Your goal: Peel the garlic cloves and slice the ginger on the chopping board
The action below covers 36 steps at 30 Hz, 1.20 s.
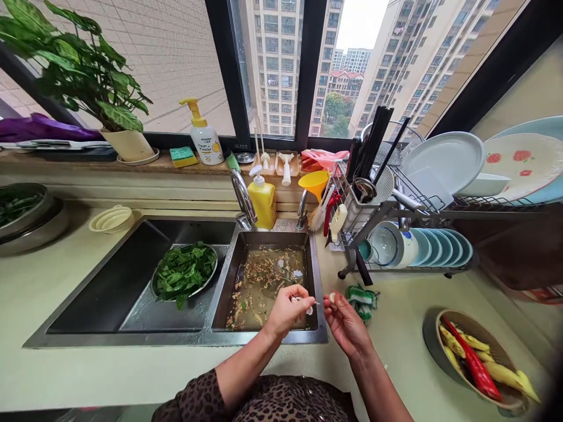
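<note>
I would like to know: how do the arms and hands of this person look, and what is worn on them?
The left hand and right hand are bare, with no gloves, rings or watch visible. The left sleeve is brown with dark leopard spots, leaving the forearm uncovered. The right forearm is also bare; its sleeve is not clearly visible.

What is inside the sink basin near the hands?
The basin holds murky water with brownish scraps and some pale bits. The left hand hides part of it; the bottom beneath the scraps can't be seen.
</note>
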Each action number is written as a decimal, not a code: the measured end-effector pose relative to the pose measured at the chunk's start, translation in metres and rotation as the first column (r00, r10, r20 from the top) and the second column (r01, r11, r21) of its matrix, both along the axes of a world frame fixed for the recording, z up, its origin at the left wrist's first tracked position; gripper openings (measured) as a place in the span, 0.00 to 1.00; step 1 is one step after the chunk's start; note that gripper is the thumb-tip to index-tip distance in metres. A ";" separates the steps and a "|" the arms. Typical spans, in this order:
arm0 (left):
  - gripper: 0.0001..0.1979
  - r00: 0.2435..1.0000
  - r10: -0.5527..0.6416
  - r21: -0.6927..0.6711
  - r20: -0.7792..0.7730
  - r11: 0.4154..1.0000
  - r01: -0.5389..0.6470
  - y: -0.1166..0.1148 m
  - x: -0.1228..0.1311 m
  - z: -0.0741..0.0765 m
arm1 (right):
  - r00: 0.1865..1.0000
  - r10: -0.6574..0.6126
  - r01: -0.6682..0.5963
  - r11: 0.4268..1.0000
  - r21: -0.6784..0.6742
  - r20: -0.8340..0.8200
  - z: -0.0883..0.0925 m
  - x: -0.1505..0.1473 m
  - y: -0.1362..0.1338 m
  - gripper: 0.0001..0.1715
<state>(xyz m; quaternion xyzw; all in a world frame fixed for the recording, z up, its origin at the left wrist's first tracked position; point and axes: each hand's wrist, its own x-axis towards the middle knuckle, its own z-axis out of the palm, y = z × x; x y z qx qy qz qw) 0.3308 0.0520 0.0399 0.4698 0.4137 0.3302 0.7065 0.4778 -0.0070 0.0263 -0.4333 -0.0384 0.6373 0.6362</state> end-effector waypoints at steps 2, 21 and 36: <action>0.16 0.996 0.003 0.112 -0.087 0.994 0.006 -0.002 0.004 -0.002 | 0.999 -0.030 0.030 1.000 0.007 0.028 -0.002 -0.004 0.000 0.18; 0.07 0.904 0.012 0.637 -0.428 0.713 0.292 -0.005 0.010 0.001 | 0.992 -0.125 0.125 0.990 0.059 -0.002 0.002 -0.025 -0.004 0.20; 0.06 0.922 0.088 0.622 -0.376 0.762 0.181 -0.009 0.010 0.010 | 0.997 0.065 -0.063 0.997 0.046 -0.046 0.016 -0.015 -0.007 0.19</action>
